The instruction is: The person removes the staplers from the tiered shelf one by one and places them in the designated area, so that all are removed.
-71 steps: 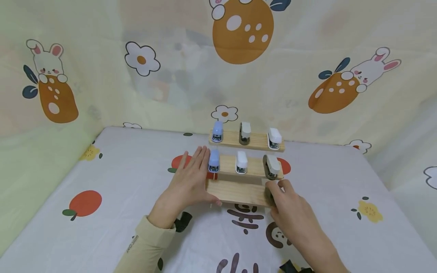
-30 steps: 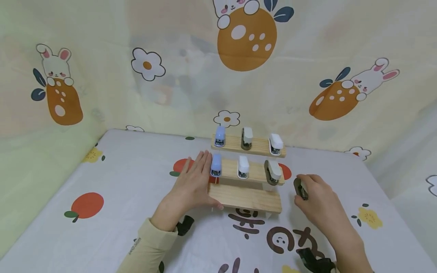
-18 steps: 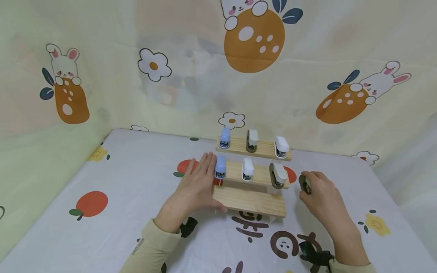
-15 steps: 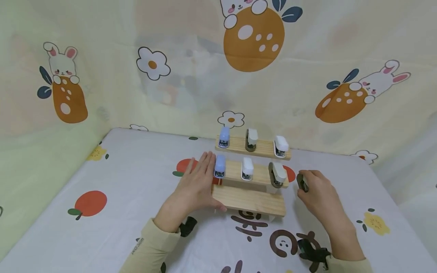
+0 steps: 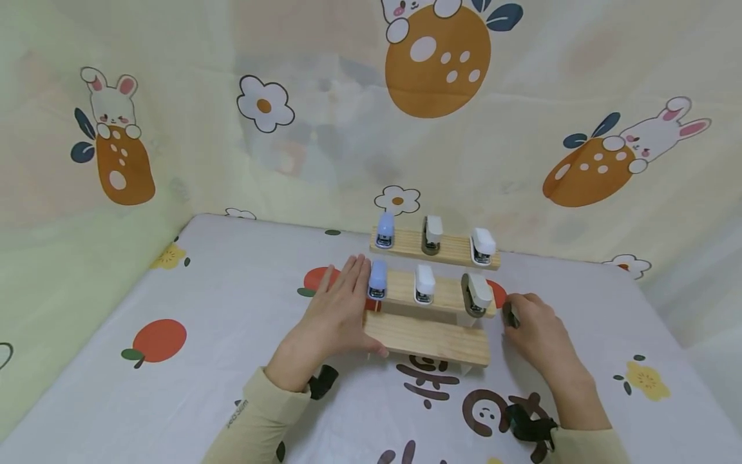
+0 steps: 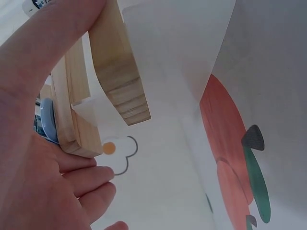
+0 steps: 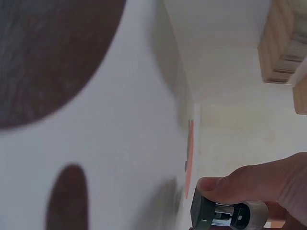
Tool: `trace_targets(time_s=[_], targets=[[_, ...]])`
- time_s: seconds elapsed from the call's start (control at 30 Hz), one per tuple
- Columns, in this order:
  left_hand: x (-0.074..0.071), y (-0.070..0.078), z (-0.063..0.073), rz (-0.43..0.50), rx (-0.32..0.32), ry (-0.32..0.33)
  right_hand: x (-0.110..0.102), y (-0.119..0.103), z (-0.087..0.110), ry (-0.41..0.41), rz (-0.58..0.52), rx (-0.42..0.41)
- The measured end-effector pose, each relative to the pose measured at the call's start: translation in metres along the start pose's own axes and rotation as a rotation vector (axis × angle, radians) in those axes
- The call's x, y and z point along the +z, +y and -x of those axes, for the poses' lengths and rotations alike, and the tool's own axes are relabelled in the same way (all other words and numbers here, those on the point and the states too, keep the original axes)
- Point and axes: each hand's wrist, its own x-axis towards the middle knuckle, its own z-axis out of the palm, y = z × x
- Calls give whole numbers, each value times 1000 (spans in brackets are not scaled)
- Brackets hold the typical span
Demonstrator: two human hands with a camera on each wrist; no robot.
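Observation:
My right hand (image 5: 545,338) pinches a small dark-and-light stapler (image 5: 511,316) just off the right side of a wooden tiered rack; in the right wrist view, the thumb lies on the stapler's dark base (image 7: 204,211). My left hand (image 5: 333,316), fingers extended, touches the rack's left ends. The lowest board (image 5: 429,338) is bare. On the middle board (image 5: 400,287) stand a blue stapler (image 5: 377,280), a white stapler (image 5: 424,284) and a grey one (image 5: 477,295). The top board (image 5: 406,245) carries blue (image 5: 385,230), grey (image 5: 432,234) and white (image 5: 482,246) staplers.
A pale cloth (image 5: 232,270) printed with fruit and flowers covers the table. Behind the rack rises a patterned curtain (image 5: 324,161). Translucent side panels (image 6: 168,48) support the boards. A black strap (image 5: 530,425) is at my right wrist.
My right hand has taken the stapler from the lowest board's right end and carried it off to the right. It has since come slightly back toward the rack. My left hand stays put.

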Motion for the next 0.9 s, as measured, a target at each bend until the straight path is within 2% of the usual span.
trace_targets(time_s=[0.23, 0.57, 0.73, 0.8, 0.9], targets=[[0, 2, -1, 18, -7, -2, 4, 6, -2, 0, 2, 12], [0, 3, -1, 21, -10, -9, 4, 6, -1, -80, 3, 30], [0, 3, -2, 35, -7, -8, -8, 0, 3, -129, 29, 65], [-1, 3, -2, 38, -8, -9, -17, -6, 7, -81, 28, 63], [-1, 3, -1, 43, -12, -12, -32, -18, 14, 56, -4, 35]])
